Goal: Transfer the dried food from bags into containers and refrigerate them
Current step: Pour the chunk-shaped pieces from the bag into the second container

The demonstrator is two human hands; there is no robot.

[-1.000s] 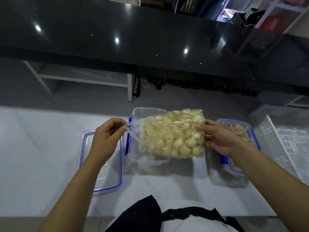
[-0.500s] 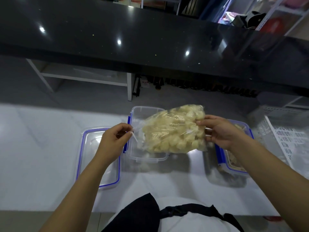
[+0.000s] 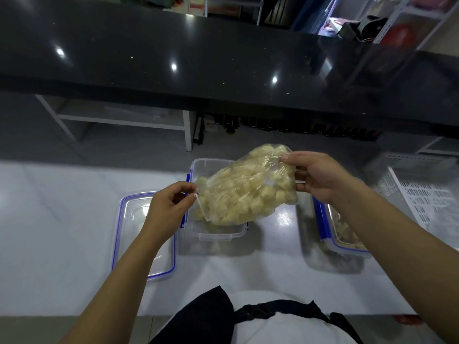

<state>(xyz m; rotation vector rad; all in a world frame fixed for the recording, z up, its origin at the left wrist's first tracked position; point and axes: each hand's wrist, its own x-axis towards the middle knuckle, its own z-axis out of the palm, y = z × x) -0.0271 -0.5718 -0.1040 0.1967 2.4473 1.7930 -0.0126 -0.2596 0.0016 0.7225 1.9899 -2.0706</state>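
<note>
Left hand (image 3: pixel 171 207) pinches bag (image 3: pixel 248 189) mouth edge; right hand (image 3: pixel 320 177) grips raised bottom. Bag slants down-left, mouth seemingly inside open container (image 3: pixel 218 232).

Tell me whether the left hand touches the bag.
Touching. The head view shows the left hand pinching the bag by its open edge.

white counter (image 3: pixel 62 219) | black glossy countertop (image 3: pixel 149 45) | grey floor (image 3: pixel 124 150) | white shelf frame (image 3: pixel 119 120)
</note>
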